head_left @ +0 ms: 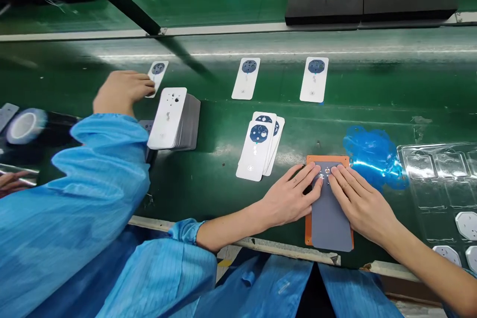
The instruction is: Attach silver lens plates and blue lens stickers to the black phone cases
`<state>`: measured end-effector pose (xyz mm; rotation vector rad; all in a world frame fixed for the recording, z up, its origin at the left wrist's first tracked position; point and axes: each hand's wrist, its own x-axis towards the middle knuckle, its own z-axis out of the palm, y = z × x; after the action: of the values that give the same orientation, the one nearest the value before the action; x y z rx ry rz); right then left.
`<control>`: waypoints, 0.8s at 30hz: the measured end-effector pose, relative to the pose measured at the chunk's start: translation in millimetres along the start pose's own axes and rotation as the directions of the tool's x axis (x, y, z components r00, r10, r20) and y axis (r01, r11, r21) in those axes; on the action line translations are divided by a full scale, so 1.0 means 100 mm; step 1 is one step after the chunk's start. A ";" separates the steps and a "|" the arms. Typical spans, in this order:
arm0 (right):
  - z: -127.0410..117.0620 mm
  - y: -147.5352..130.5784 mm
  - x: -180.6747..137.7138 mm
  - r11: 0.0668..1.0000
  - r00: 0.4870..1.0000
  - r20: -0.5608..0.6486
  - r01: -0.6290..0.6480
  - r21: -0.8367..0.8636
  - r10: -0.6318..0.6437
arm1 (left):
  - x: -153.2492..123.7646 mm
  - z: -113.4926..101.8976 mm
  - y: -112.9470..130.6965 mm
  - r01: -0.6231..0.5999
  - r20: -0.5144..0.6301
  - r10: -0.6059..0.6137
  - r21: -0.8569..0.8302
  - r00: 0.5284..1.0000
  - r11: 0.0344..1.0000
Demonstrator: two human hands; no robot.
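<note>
A grey phone back panel (331, 223) lies on an orange fixture plate (308, 233) at the front edge of the bench, a little askew so that its lower end sticks out past the plate. My left hand (290, 195) rests with stretched fingers on the panel's upper left, around the small camera holes. On the upper right of the same panel lie the flat fingers of my right hand (363, 203). Neither hand is wrapped round anything. Left of them, several white phone panels (255, 156) with dark round camera stickers overlap in a small pile.
At left a co-worker's hand (121, 90) touches a white panel (158, 73) behind a tall panel stack (169, 119). Two single panels (246, 79) lie farther back. Blue film discs (372, 154) and a clear blister tray (439, 169) are at right. Black blocks (324, 5) stand behind.
</note>
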<state>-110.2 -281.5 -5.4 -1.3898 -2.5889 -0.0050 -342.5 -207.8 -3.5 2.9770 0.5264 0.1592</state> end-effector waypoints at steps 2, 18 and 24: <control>-0.01 -0.03 -0.02 1.000 1.000 0.024 0.011 -0.018 -0.010 | -0.01 -0.01 0.02 -0.006 0.023 0.006 0.028 1.000 1.000; -0.09 -0.15 -0.24 0.999 0.999 0.049 -0.027 0.045 0.024 | -0.11 0.04 0.15 0.024 -0.069 -0.022 0.031 0.997 0.999; -0.05 -0.13 -0.20 0.999 0.997 0.082 -0.005 0.047 0.002 | -0.05 0.03 0.13 0.012 -0.038 -0.010 0.032 0.999 0.999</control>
<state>-109.0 -305.4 -2.7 -1.4063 -2.6342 0.1158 -342.4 -222.1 -5.3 3.0070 0.5546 0.2079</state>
